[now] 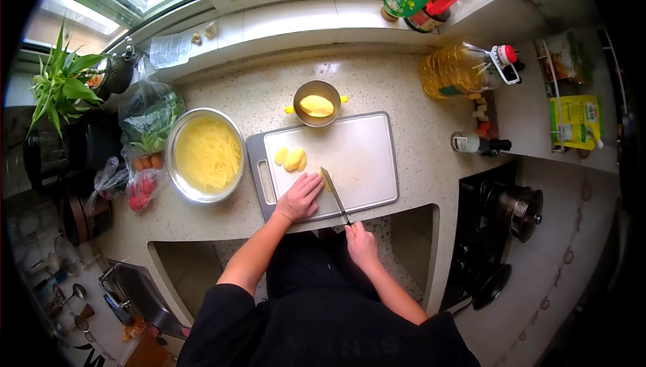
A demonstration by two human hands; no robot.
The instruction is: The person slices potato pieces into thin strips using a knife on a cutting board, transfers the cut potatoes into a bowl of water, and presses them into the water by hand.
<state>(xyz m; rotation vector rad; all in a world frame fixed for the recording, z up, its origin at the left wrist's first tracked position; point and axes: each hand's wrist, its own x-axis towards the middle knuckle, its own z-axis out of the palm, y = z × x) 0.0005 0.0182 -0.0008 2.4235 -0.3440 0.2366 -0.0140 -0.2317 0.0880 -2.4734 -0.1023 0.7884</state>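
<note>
On the counter lies a white cutting board (356, 145) with a grey rim. My right hand (361, 242) is closed round the handle of a knife (335, 192), its blade over the board. Beside the blade, my left hand (301, 197) presses down on the board; a bit of yellow potato (326, 180) shows between its fingertips and the blade. Potato slices (295, 159) lie at the board's upper left. Behind the board, a small metal pot (318, 86) with yellow handles holds a peeled potato piece (316, 106).
A bowl (173, 182) of shredded potato in liquid stands left of the board, near bagged vegetables (153, 114). An oil jug (457, 71) and a dark-capped bottle (474, 143) are on the right, by a stove with a pot (518, 209).
</note>
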